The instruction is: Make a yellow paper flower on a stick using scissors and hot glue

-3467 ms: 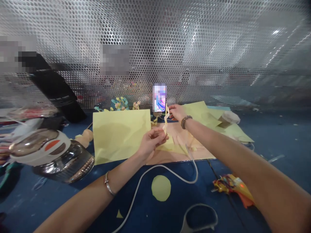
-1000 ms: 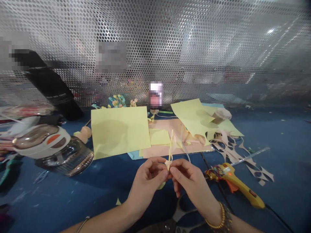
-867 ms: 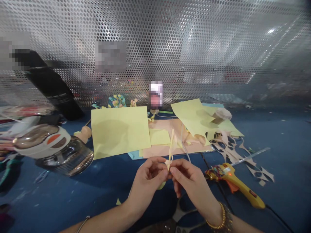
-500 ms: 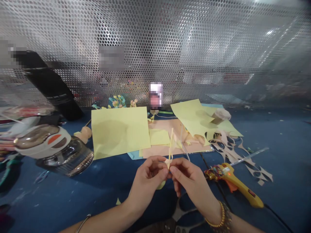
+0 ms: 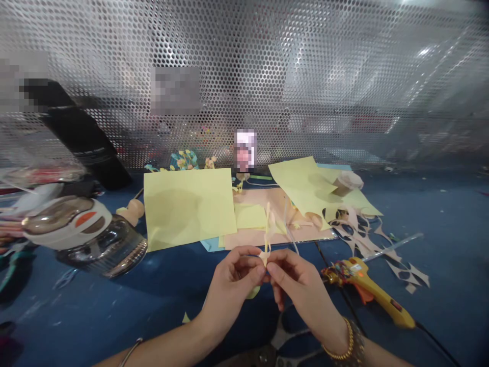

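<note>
Between my two hands is a small pale-yellow paper flower [image 5: 265,255], with a thin strip standing up from it. My left hand [image 5: 239,275] pinches its left side between thumb and fingers. From the right, my right hand [image 5: 296,278] pinches the same piece, the two thumbs nearly meeting. My fingers hide the lower part of the flower. Beneath them a bit of yellow-green paper [image 5: 253,292] shows, mostly covered. Scissors [image 5: 278,346] lie under my wrists at the near edge of the view.
A yellow hot glue gun [image 5: 378,295] lies at the right, beside paper scraps [image 5: 357,229]. Yellow sheets [image 5: 189,209] and pink paper [image 5: 275,196] lie ahead. A clear bottle [image 5: 103,250] rests at the left. A perforated metal panel [image 5: 324,66] stands behind.
The thin strip on the paper flower has shifted slightly to the left at its tip. Both hands stay in nearly the same place, still pinching.
</note>
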The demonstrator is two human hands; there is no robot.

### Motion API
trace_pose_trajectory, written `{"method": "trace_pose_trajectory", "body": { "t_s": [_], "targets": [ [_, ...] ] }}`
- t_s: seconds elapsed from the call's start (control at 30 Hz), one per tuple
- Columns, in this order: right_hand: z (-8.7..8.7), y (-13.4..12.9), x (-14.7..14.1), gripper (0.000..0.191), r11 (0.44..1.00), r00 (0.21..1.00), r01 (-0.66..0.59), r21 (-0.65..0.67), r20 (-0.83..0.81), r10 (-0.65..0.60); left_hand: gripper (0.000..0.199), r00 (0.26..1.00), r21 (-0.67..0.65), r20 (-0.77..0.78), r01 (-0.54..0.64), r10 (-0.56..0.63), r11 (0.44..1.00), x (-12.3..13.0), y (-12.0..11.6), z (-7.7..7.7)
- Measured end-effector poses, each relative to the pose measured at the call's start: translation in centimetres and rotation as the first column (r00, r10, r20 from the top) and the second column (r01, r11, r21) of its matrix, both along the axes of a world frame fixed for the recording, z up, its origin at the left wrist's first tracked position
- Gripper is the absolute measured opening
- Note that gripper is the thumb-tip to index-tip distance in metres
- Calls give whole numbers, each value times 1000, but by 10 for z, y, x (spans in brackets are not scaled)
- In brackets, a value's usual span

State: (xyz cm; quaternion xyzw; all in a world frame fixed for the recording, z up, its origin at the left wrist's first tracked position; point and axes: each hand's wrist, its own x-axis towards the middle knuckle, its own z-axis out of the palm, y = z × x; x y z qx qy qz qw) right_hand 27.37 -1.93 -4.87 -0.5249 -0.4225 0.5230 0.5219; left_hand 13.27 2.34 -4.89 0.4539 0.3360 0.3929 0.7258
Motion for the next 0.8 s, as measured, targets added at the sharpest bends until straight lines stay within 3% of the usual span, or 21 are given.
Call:
{"method": "trace_pose_trajectory", "body": {
  "t_s": [0.37,0.53,0.63,0.73,0.8],
  "targets": [
    [-1,-1,0,25,1000,1000,-7,12,21,6,22,998,49,-67,12,-9,999,0,4,1],
    [2,-1,2,27,1000,1000,30,5,7,-30,20,977,142,-212,59,-28,988,-4,17,10],
    [4,-1,2,28,999,998,50,-12,-31,-50,20,923,327,-384,96,39,940,-13,36,15],
    [4,0,1,28,999,996,45,-21,-81,-47,26,803,541,-539,100,254,835,-24,58,11],
    [3,0,0,28,999,994,42,-23,-104,-44,27,741,579,-594,123,313,806,-30,71,3]
  ]
}}
